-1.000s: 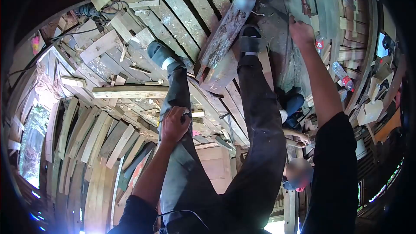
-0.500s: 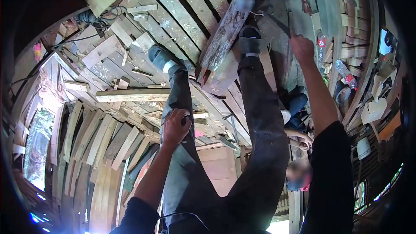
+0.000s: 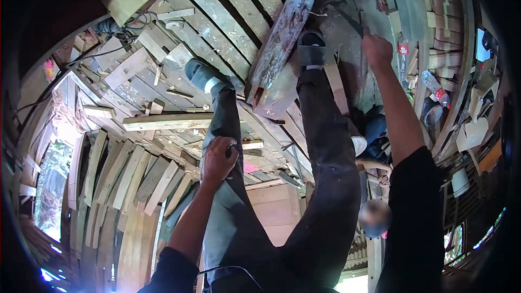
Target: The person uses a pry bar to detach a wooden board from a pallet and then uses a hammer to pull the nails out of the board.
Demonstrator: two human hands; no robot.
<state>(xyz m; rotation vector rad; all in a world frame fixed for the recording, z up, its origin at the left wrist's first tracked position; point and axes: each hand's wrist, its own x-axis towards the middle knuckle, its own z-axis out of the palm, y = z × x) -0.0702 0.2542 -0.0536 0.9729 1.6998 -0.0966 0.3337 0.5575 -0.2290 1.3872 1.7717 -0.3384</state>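
My right hand is raised at the upper right and wrapped round the handle of a hammer. The hammer is long and dark, and its far end is hooked. Below that end lies a rough, weathered wooden beam, its near end on a wooden block between my feet. The hammer and the beam look apart. My left hand rests closed on my left thigh. Something small and dark shows between its thumb and fingers, too small to name.
Slatted floorboards with gaps and scraps lie ahead. A long plank lies by my left leg, and stacked boards line the left. Plastic bottles lie at right. Another person's arm is near my right knee.
The hammer's far end has risen slightly and shows more clearly. My left hand stays on my thigh. The other person's head and arm have shifted slightly.
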